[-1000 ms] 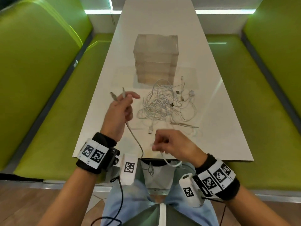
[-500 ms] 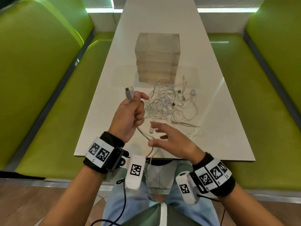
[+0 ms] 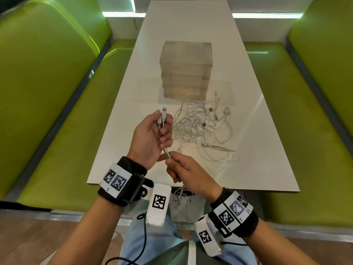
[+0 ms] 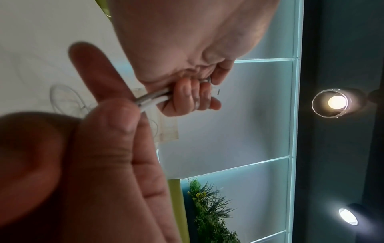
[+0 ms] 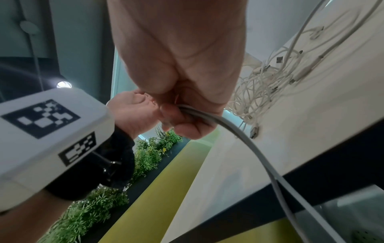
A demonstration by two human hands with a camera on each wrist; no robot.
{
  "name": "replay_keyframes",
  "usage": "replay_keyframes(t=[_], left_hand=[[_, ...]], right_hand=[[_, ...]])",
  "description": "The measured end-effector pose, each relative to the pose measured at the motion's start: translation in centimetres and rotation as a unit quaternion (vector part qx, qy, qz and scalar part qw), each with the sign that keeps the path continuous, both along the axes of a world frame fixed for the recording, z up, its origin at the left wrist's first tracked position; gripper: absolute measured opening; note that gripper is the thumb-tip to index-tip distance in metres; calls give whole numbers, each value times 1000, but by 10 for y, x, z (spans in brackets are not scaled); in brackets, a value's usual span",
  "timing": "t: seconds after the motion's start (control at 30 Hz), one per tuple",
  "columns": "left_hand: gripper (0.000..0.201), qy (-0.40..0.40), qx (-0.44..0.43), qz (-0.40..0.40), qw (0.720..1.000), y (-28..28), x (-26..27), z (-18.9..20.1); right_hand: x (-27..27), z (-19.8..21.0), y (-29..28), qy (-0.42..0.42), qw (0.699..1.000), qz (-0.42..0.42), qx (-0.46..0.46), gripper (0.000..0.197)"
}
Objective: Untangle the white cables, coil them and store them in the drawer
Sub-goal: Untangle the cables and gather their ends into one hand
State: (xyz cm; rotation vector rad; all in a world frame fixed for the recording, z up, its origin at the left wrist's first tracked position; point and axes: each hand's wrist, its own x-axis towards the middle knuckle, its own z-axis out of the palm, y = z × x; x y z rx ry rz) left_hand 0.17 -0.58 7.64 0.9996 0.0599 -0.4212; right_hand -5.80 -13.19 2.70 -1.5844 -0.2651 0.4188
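My left hand point(image 3: 163, 131) grips one white cable point(image 3: 166, 152) folded double above the table's near edge. Its two plug ends point(image 3: 163, 116) stick up past the fingers. Just below, my right hand point(image 3: 172, 161) pinches the same doubled strands, and the rest of the cable hangs in a loop point(image 3: 178, 197) under the table edge. In the right wrist view the cable point(image 5: 239, 131) runs down out of my right hand's fingers point(image 5: 178, 118). A tangle of white cables point(image 3: 198, 124) lies on the table right of my hands. The translucent drawer unit point(image 3: 186, 69) stands behind it with its drawers closed.
The white table point(image 3: 122, 115) runs away from me between two green benches point(image 3: 63, 115). Loose plug ends point(image 3: 226, 110) lie at the tangle's right side. One long strand point(image 3: 219, 148) trails toward the near right.
My left hand has turned palm toward me and drawn nearer with the cable ends. The right hand, with straight fingers half a second ago, now pinches the doubled cable right under the left hand.
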Motion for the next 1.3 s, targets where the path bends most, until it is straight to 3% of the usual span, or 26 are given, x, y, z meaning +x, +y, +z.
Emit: replay_keyframes(t=[0.13, 0.23, 0.47, 0.57, 0.63, 0.7, 0.83, 0.93, 1.03, 1.1, 1.2, 1.3], left_hand=[[43, -22, -4, -19, 1000, 0, -1, -3], [35, -36, -10, -41, 998, 4, -5, -11], [27, -57, 94, -67, 992, 12, -13, -27], [27, -46, 107, -28, 993, 12, -13, -28], [28, -46, 115, -3, 992, 15, -12, -31], [28, -39, 121, 9, 992, 18, -11, -33], [27, -18, 120, 9, 993, 19, -10, -35], [27, -7, 115, 13, 993, 19, -10, -38], [25, -7, 132, 22, 991, 17, -9, -41], [25, -11, 147, 34, 989, 15, -8, -41], [27, -34, 177, 64, 982, 10, -8, -43], [25, -65, 186, 76, 977, 0, -9, -45]], right_hand=[[1, 1, -2, 19, 999, -25, 33, 28], [0, -2, -5, 25, 998, -41, 44, 28], [6, -14, -6, 59, 998, 3, 22, 27], [14, -14, -11, 24, 997, 52, -52, 27], [29, -16, -20, -18, 991, 36, -128, 26], [49, -21, -31, -94, 967, 12, -237, 28], [77, -35, -35, -192, 872, 59, -447, 41], [83, -40, -33, -223, 832, 56, -505, 42], [85, -40, -36, -248, 807, 50, -534, 22], [86, -37, -40, -239, 834, 34, -495, 13], [80, -20, -43, -213, 910, -26, -354, 9], [68, 7, -43, -172, 956, -103, -214, 6]])
